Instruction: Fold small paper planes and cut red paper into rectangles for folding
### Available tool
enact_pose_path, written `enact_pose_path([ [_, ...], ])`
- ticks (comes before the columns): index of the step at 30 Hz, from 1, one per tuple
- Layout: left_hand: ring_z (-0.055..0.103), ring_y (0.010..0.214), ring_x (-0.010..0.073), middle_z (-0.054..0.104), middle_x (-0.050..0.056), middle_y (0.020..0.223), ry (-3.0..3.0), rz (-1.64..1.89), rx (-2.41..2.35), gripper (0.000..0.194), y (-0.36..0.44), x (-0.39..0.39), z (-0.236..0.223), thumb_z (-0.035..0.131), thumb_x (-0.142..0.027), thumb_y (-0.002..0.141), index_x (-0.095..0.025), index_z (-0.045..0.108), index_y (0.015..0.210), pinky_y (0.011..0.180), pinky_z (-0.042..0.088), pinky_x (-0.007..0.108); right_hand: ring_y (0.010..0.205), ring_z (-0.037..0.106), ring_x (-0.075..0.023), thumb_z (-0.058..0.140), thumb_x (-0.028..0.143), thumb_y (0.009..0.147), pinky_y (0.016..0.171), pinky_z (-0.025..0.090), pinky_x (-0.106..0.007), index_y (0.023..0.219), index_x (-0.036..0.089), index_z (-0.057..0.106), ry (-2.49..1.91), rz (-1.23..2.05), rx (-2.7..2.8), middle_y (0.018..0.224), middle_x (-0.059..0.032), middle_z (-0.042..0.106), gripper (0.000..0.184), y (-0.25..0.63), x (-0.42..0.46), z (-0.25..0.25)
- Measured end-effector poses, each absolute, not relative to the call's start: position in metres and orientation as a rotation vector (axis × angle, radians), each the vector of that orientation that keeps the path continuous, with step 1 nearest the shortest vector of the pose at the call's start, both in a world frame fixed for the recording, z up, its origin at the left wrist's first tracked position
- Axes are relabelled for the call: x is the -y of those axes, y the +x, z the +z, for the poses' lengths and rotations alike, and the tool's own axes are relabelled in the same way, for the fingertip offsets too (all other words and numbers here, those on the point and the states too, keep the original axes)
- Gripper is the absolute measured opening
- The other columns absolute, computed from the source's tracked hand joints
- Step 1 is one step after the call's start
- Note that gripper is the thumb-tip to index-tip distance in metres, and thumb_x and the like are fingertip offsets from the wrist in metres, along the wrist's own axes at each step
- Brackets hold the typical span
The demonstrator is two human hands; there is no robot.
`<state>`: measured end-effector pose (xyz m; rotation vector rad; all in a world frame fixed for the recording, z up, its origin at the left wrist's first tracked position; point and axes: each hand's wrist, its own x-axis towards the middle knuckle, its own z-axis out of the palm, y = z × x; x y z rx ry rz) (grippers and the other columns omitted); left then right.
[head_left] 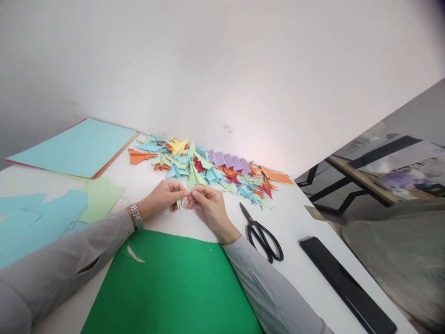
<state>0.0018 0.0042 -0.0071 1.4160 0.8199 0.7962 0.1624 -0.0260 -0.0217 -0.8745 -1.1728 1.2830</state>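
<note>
My left hand (168,197) and my right hand (207,199) meet over the white table, thumbs and fingers pinched on a small folded piece of light green paper (178,204). Most of that piece is hidden behind my fingers. Just beyond my hands lies a heap of small folded paper planes (194,176) in green, blue, orange, yellow and red. A purple pleated paper strip (229,161) rests on the heap. Under my wrists, nearer to me, is a large green sheet (174,283) with a white scrap (135,254) on it.
Black-handled scissors (264,236) lie right of my right hand, and a long black case (347,283) is beyond them. Blue sheets (62,213) and light green sheets (100,199) spread at left. A stack of coloured paper (79,144) sits by the wall (208,69).
</note>
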Motion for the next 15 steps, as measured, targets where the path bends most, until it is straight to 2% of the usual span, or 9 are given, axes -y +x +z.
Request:
enact_pose_path([
  [15,0.046,0.038,0.0064,0.053,-0.005,0.046,1.436,0.807,-0.842,0.021,0.0015,-0.0036,-0.0069,0.064,-0.033,0.071,-0.015,0.058,0.062,0.039,0.037,0.018,0.050,0.063,-0.0114,0.072,0.041,0.076,0.052,0.053,-0.024,0.071,0.018,0.068,-0.850,1.300,1.180,0.063,-0.0003,0.069,0.024,0.1631,0.0256,-0.0233],
])
